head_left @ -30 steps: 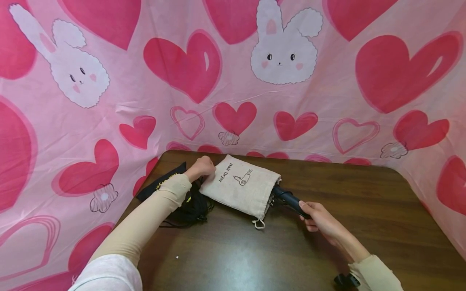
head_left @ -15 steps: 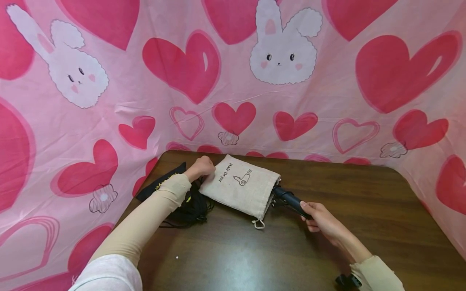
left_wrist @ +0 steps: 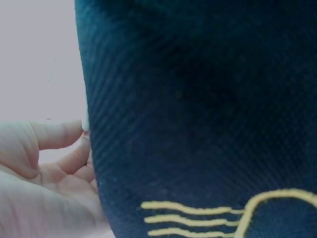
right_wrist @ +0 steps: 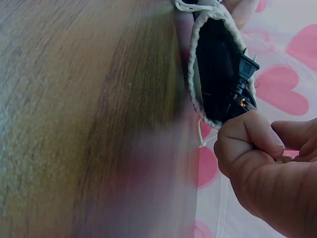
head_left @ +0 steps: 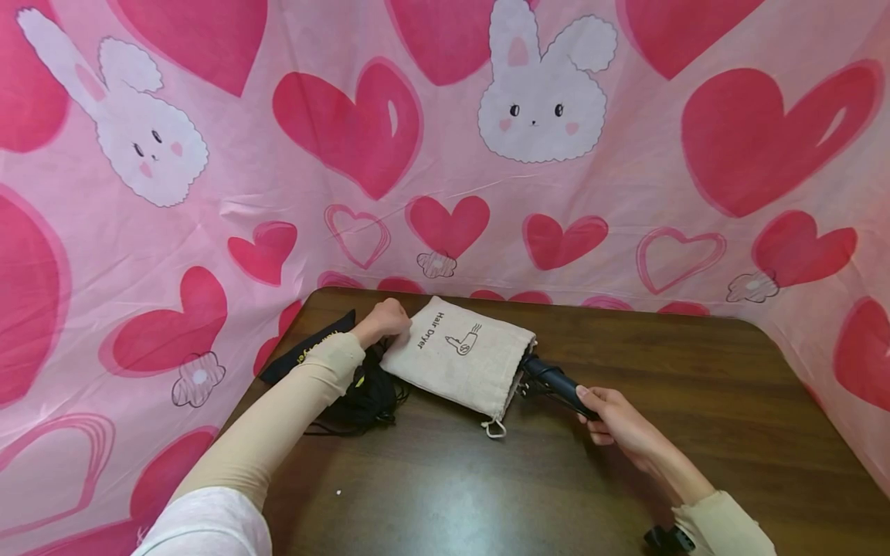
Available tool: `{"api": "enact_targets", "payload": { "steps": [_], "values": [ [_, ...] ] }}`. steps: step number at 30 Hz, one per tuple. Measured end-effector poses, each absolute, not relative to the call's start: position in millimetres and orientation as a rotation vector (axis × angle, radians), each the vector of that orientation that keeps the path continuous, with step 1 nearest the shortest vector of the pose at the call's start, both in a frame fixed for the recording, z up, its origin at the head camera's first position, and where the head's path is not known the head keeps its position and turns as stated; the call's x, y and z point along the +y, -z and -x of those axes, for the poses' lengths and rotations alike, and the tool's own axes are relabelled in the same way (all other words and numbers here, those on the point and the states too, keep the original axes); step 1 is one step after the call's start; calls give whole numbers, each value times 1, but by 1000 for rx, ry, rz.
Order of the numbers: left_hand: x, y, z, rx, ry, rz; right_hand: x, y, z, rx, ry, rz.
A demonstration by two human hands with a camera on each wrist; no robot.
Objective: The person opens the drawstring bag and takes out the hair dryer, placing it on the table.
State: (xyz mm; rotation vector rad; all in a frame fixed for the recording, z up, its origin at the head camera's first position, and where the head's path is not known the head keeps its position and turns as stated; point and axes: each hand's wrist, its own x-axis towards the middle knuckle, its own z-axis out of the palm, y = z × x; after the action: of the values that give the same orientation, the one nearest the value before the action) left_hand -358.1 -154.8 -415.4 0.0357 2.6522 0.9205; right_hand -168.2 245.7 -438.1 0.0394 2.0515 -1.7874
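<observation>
I see soft, even light, with pale glare toward the front of the table (head_left: 452, 502); my left-wrist feed shows the dark bag (left_wrist: 198, 124) dimly, against washed-out white.

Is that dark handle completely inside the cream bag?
No, the dark handle sticks out from the open end of the cream bag.

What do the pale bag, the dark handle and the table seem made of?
Pale bag: matte woven cloth, perhaps cotton or linen; soft, puckered edge.
Dark handle: probably plastic; smooth, rigid-looking, with a faint sheen.
Table: wood or wood-look laminate; streaked brown grain, glossy light reflection.
</observation>
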Motion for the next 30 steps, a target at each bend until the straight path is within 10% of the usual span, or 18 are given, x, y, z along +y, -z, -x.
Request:
{"api": "enact_targets", "payload": {
  "steps": [30],
  "values": [
    [-156,418,358,2674,-902,-25,258,443,163,2038,1797,2]
  ]
}}
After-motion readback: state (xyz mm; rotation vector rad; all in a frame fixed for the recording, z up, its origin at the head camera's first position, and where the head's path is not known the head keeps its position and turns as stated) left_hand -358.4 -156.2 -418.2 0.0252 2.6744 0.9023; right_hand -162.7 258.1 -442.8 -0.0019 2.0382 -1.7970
